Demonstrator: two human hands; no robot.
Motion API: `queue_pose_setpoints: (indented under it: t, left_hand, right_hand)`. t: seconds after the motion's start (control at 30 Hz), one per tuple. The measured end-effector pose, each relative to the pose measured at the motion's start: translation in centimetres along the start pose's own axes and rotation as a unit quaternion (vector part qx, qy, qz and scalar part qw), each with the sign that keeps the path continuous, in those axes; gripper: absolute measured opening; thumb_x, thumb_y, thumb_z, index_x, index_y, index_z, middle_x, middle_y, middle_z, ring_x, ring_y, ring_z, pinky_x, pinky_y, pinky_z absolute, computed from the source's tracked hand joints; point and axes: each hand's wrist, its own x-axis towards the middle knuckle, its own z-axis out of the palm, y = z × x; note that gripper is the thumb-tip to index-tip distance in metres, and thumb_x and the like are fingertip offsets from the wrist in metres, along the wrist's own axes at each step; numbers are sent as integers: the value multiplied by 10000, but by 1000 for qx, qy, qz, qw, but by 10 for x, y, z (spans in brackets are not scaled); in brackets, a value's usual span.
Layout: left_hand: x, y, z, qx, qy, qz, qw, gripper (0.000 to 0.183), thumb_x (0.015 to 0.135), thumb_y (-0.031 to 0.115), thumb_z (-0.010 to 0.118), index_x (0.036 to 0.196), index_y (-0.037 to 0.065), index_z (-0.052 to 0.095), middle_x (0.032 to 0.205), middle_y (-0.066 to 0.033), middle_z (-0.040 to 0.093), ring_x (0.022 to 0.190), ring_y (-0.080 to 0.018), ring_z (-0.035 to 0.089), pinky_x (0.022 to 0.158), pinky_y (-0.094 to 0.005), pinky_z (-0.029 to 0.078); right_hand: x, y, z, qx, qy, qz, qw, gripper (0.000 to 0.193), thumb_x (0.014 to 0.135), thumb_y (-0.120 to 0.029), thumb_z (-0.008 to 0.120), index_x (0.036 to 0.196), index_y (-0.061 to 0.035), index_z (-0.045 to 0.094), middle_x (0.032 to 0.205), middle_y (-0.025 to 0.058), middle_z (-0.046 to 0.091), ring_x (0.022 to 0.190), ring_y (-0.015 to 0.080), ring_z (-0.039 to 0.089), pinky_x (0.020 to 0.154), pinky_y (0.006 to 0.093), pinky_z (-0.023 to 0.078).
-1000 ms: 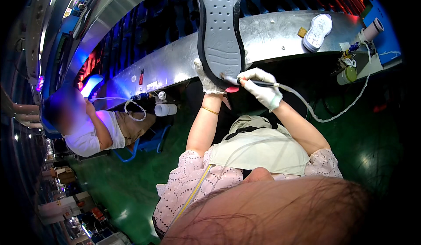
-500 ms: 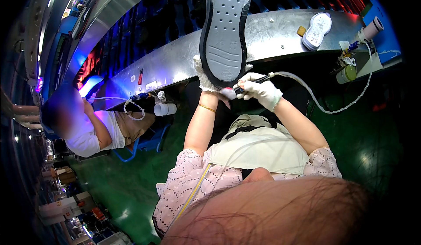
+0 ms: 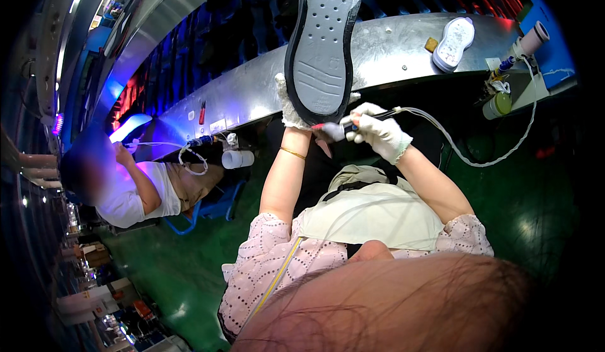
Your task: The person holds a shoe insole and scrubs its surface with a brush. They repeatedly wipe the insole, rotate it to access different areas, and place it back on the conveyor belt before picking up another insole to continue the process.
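Observation:
A large grey shoe sole [image 3: 320,62] with a black rim and rows of small holes is held up in front of me, its heel end toward me. My left hand [image 3: 290,107], in a whitish glove, grips it from beneath around the heel; most of its fingers are hidden under the sole. My right hand [image 3: 378,131], also gloved, is closed on a dark-handled brush [image 3: 333,131] fed by a clear hose [image 3: 463,155]. The pale, pink-tipped bristles are close to the heel rim and my left wrist; whether they touch the rim, I cannot tell.
Beyond runs a metal ledge [image 3: 384,49] beside a dark conveyor. On it lie a white sole [image 3: 454,44] and a small tan block [image 3: 431,44]. At right are a tube holder [image 3: 534,39] and a green-lidded jar [image 3: 501,103]. A co-worker [image 3: 138,185] sits at left, near a white cup [image 3: 237,158].
My right hand has shifted slightly to the right, and its fingers have turned on the brush. The sole and my left hand have moved a little to the left.

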Motion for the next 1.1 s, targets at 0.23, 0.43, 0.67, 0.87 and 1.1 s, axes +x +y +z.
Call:
queue_pose_setpoints:
  t: [0.23,0.43,0.67,0.87,1.1]
  left_hand:
    - [7,3,-5,-9,6,-12,1000,689,873,585,470,1344,83,447,1350,-122,478,1184,-306,485,1022,-445,378]
    - [11,17,-9,18,74,-63,995,615,899,515,469,1323,69,472,1332,-125,498,1184,-298,491,1017,-438,387]
    - [16,19,16,37,50,-160,985,565,925,449,456,1309,35,476,1293,-144,528,1149,-283,521,996,-406,415]
    - [18,22,12,120,99,-203,967,531,945,414,440,1323,42,460,1296,-146,524,1153,-281,521,991,-403,418]
    - [12,21,15,129,81,-233,961,538,931,389,475,1317,15,458,1265,-173,542,1123,-291,544,977,-414,434]
  right_hand:
    - [15,-13,-2,-204,-66,-177,960,90,790,2,646,872,-28,622,1036,94,622,882,122,597,824,262,478]
    - [22,-33,-8,-147,-106,38,983,98,722,-4,655,817,-11,630,937,130,649,770,168,636,718,271,522]
    - [23,-45,4,-194,-101,-65,974,147,751,-17,647,898,-14,636,1008,95,634,851,135,611,790,266,502]
    - [45,-51,-9,-286,-135,67,946,106,697,10,671,797,-22,653,751,50,650,652,106,597,600,236,485]
    - [50,-61,-13,-305,-129,63,942,127,720,27,662,836,-24,646,790,52,654,687,118,617,605,247,506]
